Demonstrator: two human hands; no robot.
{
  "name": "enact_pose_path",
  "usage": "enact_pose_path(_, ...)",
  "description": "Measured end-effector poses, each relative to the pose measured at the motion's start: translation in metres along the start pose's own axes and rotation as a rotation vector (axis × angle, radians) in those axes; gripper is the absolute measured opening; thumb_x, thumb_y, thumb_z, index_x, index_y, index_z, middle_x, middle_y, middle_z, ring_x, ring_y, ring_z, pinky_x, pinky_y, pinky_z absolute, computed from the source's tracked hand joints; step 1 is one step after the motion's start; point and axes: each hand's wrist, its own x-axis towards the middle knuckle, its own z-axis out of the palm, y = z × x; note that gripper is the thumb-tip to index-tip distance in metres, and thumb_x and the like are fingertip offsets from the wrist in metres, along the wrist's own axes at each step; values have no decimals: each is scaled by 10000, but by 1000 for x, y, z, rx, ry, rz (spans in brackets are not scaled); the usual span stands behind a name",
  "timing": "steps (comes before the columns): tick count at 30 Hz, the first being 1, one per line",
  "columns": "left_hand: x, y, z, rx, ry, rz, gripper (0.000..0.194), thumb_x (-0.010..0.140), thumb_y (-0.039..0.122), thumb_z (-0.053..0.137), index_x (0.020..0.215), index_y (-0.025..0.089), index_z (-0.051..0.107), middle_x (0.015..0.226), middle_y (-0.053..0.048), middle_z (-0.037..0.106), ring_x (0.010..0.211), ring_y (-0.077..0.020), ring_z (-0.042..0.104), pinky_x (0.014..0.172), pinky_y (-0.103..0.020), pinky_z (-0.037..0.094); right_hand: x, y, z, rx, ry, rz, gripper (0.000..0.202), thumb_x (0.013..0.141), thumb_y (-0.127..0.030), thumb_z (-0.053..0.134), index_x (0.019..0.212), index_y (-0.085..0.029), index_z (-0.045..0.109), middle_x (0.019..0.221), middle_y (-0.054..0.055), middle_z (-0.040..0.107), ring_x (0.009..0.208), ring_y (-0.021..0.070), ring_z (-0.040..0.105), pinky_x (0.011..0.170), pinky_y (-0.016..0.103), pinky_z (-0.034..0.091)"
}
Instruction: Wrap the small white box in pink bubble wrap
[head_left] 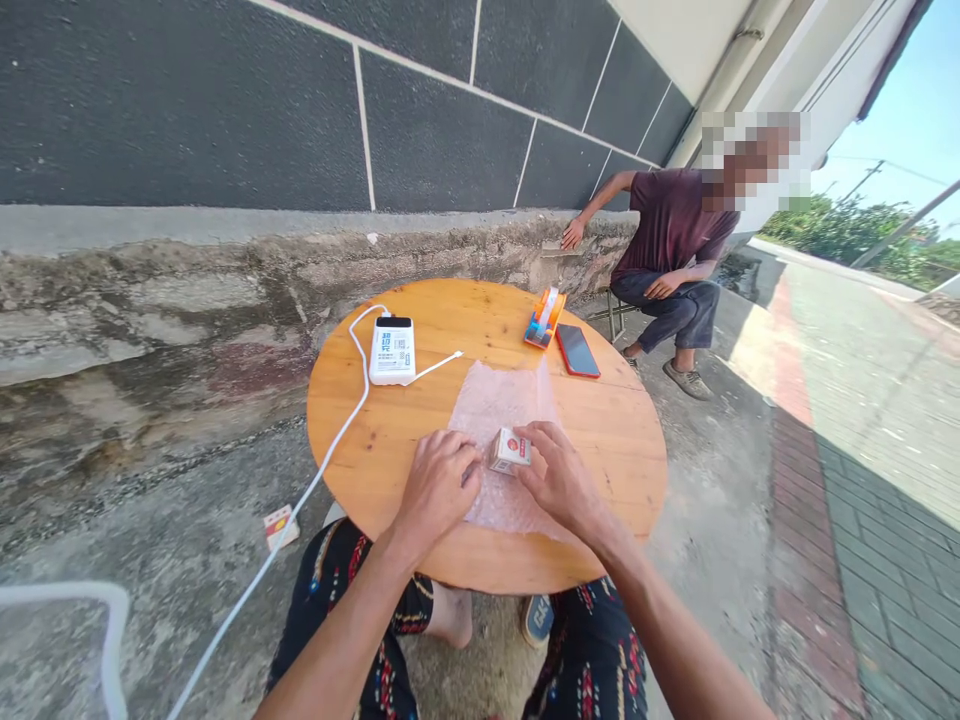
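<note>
A small white carton with red print [511, 450] sits on a sheet of bubble wrap [506, 395] on the round wooden table. To its left, my left hand [442, 480] rests over the wrap's edge with fingers loosely curled, a small gap from the carton. My right hand [559, 475] is at the carton's right side, thumb and fingers apart. Its fingertips are close to the carton; whether they touch it is unclear. Part of the wrap is hidden under both hands.
On the wooden tabletop [337, 400] are a white power bank [392, 350] with a cable, an orange-and-blue tape dispenser [545, 318] and a red-edged phone [577, 350]. A small box [281, 528] lies on the ground. Another person [675, 230] sits by the wall.
</note>
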Motion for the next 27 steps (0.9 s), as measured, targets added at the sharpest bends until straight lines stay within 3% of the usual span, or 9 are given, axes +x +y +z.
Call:
enact_pose_path(24, 0, 1, 1, 7, 9, 7, 142, 777, 126, 558, 826, 233, 638, 1017, -28, 644, 979, -227, 528, 876, -399, 403, 6, 2, -2, -52, -33, -6, 422, 763, -105, 561, 1178, -181, 551, 1122, 107, 548, 1064, 245, 535, 937, 420, 467)
enact_pose_path(27, 0, 1, 0, -2, 9, 10, 147, 773, 129, 559, 834, 234, 641, 1015, -30, 645, 983, -228, 528, 877, -400, 403, 2, -2, -6, -72, -43, 9, 485, 783, -126, 560, 1257, -210, 503, 1217, 111, 515, 1121, 259, 520, 957, 438, 458)
